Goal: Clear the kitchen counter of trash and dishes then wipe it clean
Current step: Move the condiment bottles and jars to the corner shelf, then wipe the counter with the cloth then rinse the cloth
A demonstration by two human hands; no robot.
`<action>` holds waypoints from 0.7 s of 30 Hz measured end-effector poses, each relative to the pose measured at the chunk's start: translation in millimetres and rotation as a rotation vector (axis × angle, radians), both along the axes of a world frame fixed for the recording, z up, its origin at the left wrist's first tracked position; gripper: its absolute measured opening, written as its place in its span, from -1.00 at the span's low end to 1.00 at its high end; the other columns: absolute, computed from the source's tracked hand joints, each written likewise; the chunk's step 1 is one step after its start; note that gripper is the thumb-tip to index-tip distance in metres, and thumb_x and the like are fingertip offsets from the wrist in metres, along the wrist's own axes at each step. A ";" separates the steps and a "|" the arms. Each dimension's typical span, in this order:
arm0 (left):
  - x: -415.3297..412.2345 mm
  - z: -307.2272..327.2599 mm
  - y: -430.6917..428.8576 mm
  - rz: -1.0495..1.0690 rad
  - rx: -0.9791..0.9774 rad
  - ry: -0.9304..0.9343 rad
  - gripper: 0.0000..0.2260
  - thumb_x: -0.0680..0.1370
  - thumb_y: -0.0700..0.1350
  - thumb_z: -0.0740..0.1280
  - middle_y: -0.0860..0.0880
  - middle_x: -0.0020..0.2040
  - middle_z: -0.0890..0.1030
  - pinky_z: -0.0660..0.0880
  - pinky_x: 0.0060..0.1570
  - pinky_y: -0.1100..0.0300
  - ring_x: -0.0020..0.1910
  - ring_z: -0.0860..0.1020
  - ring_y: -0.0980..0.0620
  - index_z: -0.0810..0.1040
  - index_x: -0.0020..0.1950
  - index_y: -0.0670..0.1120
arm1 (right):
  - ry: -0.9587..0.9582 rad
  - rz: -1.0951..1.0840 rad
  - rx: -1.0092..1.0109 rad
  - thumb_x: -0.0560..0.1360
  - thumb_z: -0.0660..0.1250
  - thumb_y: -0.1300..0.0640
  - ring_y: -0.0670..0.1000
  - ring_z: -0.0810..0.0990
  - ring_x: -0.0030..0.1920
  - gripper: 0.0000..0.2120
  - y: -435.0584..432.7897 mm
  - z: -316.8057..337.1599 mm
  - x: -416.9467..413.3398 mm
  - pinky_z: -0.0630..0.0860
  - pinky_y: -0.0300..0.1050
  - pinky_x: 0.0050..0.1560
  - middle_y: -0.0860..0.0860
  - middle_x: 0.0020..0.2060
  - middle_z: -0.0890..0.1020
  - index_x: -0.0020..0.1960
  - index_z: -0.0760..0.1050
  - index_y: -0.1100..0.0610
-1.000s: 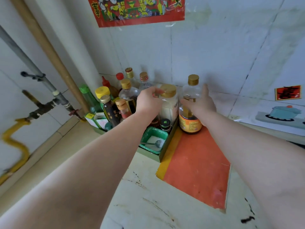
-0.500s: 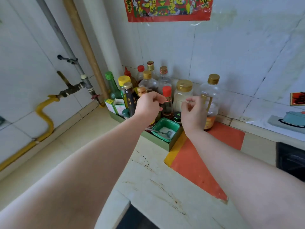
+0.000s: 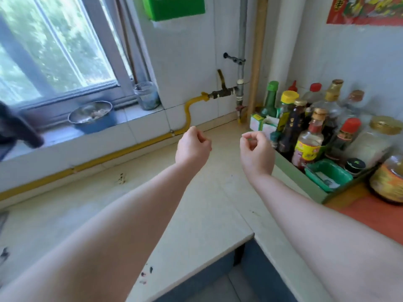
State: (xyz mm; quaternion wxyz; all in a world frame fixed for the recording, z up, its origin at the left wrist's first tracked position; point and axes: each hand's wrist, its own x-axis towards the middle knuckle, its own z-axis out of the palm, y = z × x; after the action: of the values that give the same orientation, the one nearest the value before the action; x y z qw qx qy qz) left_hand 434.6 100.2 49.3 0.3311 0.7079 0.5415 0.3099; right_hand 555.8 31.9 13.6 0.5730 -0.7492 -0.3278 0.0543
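My left hand [image 3: 193,147] hovers above the pale kitchen counter [image 3: 192,214], fingers curled loosely with nothing in them. My right hand [image 3: 256,153] hangs beside it, thumb and fingers pinched together, also holding nothing that I can see. Both are to the left of the green tray [image 3: 298,177] packed with sauce and oil bottles [image 3: 309,140]. The counter carries dark specks and stains [image 3: 122,178] near the wall and at its front edge. A metal bowl [image 3: 90,111] with scraps sits on the window sill.
A glass jar [image 3: 146,95] stands on the sill corner. A yellow gas hose [image 3: 187,114] and pipes run along the wall. A small green dish with a spoon [image 3: 328,175] lies in the tray. An orange mat [image 3: 370,216] and a large jar [image 3: 388,179] are at right.
Both hands have come off the bottles and pulled back to the left. My view has swung left, bringing the window, sill and bare counter into sight.
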 end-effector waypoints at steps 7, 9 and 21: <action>-178.9 -6.4 1.6 0.245 0.022 -0.009 -0.96 0.58 -0.11 0.27 -0.02 -0.09 0.62 0.59 0.00 -0.03 -0.06 0.59 -0.02 0.48 0.02 -0.03 | 0.059 0.237 -0.125 0.53 0.28 0.10 -0.03 0.54 -0.19 -0.91 16.1 -9.4 -146.2 0.44 -0.19 -0.17 -0.10 -0.24 0.57 -0.02 0.54 0.07; -224.6 -8.2 -2.7 0.297 0.014 -0.001 -0.95 0.59 -0.11 0.26 -0.01 -0.11 0.63 0.59 0.00 -0.01 -0.05 0.60 -0.02 0.51 0.01 -0.02 | 0.058 0.301 -0.178 0.53 0.28 0.10 -0.02 0.53 -0.18 -0.90 14.6 -15.1 -181.2 0.39 -0.22 -0.18 -0.08 -0.23 0.57 -0.02 0.55 0.07; -471.1 -39.7 -72.0 0.582 -0.148 0.130 -0.90 0.60 -0.13 0.24 0.00 -0.11 0.65 0.60 -0.05 0.04 -0.11 0.59 -0.01 0.54 -0.05 -0.02 | 0.053 0.622 -0.323 0.54 0.26 0.09 -0.03 0.52 -0.15 -0.90 -9.5 -29.6 -391.1 0.39 -0.23 -0.24 -0.08 -0.19 0.57 -0.02 0.55 0.03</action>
State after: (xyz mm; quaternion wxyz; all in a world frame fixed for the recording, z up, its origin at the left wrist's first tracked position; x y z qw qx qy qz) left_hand -36.5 28.1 9.6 0.2438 0.5153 0.7628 0.3053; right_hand 164.7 22.4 -16.0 0.4115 -0.6928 -0.5124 0.2968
